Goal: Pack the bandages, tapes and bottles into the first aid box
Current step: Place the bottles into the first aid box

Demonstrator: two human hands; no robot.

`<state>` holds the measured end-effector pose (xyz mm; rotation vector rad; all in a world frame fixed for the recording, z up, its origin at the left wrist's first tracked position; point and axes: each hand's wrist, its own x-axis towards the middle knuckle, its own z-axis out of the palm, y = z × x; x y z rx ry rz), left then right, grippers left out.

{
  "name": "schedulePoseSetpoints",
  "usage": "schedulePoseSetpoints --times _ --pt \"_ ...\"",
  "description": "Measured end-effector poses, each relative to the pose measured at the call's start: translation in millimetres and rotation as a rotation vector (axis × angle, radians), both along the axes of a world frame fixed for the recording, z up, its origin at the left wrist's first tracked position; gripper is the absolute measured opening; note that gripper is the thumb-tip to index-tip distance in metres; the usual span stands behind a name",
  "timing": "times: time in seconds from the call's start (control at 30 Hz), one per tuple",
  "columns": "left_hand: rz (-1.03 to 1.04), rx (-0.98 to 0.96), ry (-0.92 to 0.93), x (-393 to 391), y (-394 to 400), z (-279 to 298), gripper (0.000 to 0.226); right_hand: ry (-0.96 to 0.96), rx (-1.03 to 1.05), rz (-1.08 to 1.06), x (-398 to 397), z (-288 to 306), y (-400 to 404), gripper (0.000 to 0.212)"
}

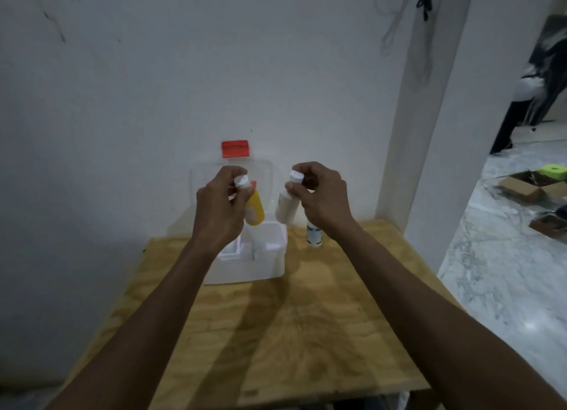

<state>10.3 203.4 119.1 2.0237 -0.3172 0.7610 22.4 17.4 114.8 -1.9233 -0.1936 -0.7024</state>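
Note:
A white first aid box (264,264) stands open on the wooden table, its clear lid (196,194) with a red latch (235,148) leaning back against the wall. My left hand (219,208) grips a yellow bottle (255,211) by its white cap, held above the box's left side. My right hand (322,198) holds a beige bottle (286,211) by its white cap, above the box's right edge. A white bottle with a blue label (313,236) stands on the table just right of the box, partly hidden by my right wrist. White dividers show inside the box.
The wooden table (291,333) sits against a white wall, with a white pillar (429,133) at its back right corner. On the marble floor to the right lie open cardboard boxes (527,188) and a bright green roll (553,171).

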Motion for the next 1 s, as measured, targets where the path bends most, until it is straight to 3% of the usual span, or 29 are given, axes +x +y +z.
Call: schedulePoseSetpoints --times 0.2,0.63,1.0 --pt "0.005 0.065 0.037 28.3 12.8 -15.8 0.019 0.052 -0.045 0.036 24.2 -15.5 25.4 0.028" --pt "-0.025 0.351 0.305 65.0 9.9 -59.3 0.021 0.255 -0.281 0.096 54.0 -61.0 31.2 0.026" --pt "-0.003 0.485 0.461 68.4 0.7 -70.6 0.035 0.346 -0.464 0.116 61.7 -69.9 33.0 0.035"
